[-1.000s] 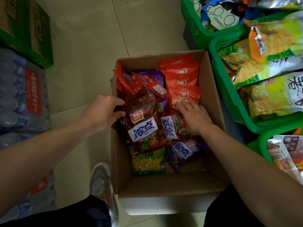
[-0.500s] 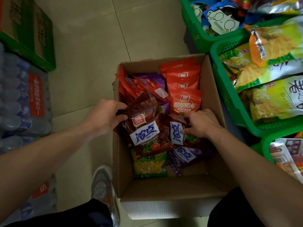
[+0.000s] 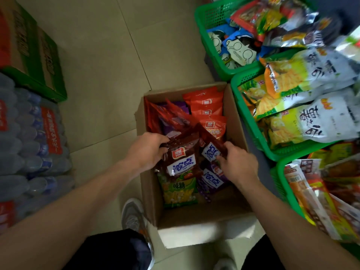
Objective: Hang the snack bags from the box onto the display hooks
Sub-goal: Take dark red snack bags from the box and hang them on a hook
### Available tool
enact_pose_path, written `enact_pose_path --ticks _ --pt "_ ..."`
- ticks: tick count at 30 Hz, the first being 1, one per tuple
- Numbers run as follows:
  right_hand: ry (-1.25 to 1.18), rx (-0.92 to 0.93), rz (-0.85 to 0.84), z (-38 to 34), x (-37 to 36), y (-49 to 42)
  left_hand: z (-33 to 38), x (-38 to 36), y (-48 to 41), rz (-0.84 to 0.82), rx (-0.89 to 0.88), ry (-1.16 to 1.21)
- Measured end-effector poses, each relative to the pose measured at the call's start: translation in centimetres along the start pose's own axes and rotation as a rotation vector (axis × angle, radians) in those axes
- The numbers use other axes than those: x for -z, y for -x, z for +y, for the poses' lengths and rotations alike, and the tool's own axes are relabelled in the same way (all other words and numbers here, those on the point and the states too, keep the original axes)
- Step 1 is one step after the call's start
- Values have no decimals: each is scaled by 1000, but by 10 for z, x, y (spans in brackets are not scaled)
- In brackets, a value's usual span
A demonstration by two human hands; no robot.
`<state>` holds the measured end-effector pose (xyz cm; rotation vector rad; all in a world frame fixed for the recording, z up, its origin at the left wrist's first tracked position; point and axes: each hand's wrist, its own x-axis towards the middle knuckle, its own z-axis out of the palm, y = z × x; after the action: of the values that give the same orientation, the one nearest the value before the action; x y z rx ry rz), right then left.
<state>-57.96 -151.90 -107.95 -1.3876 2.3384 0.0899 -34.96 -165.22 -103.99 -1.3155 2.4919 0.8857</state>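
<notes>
Box (image 3: 236, 121) holds snack bags (image 3: 206, 112); baskets (image 3: 245, 117) too.

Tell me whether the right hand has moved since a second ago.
Yes. The right hand was lying flat on the bags deep in the box; it has since closed on a dark red bag and drawn back toward the box's near right side.

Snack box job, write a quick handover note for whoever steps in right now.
Left hand: gripping the top of a dark red bag over the box.
Right hand: pinching a second dark red bag beside it.
Orange bags, purple bags and a green bag lie in the box.
Done: nothing hung that shows; no hooks in view.
Left: lift the bags out, hang them, then the rest.
</notes>
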Motion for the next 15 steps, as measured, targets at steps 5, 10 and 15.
enact_pose_path --ticks 5,10,15 --pt "-37 -51 -17 -12 90 61 48 50 52 18 4 -59" --pt "-19 -80 -48 -23 209 118 111 148 106 7 60 -98" --pt "20 -104 -15 -37 350 179 180 269 158 16 45 -104"
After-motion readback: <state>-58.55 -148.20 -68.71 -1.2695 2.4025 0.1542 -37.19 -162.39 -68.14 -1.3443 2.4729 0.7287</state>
